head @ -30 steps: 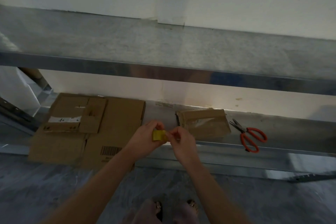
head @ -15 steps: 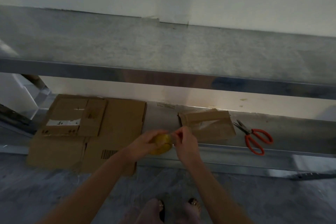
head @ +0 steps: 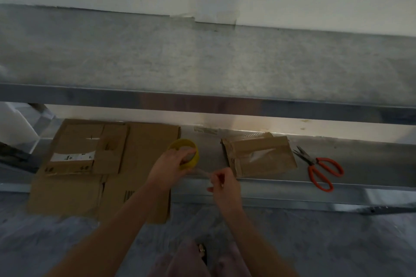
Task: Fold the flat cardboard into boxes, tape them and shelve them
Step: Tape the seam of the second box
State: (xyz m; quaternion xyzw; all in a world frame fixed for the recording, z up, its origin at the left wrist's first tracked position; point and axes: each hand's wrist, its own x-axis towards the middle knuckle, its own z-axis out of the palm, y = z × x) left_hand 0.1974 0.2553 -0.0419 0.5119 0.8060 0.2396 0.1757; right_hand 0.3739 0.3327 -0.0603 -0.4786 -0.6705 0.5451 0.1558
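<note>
Several sheets of flat cardboard (head: 148,141) lie stacked at the left end of the lower shelf (head: 207,148), at about eight o'clock in the view, with their near edge overhanging the shelf lip above the floor (head: 315,243); just at their three o'clock the left hand (head: 171,166) grips a yellow tape roll (head: 195,159), fingers curled round its near side; a clear tape strip (head: 200,172) runs from the roll toward four o'clock to the right hand (head: 225,184), which pinches its free end between thumb and fingertips; at two o'clock of that hand a small taped cardboard piece (head: 261,157) lies flat on the shelf; red-handled scissors (head: 322,168) lie at its three o'clock, apart from it, blades pointing to ten o'clock; the upper shelf (head: 202,63) spans twelve o'clock.
</note>
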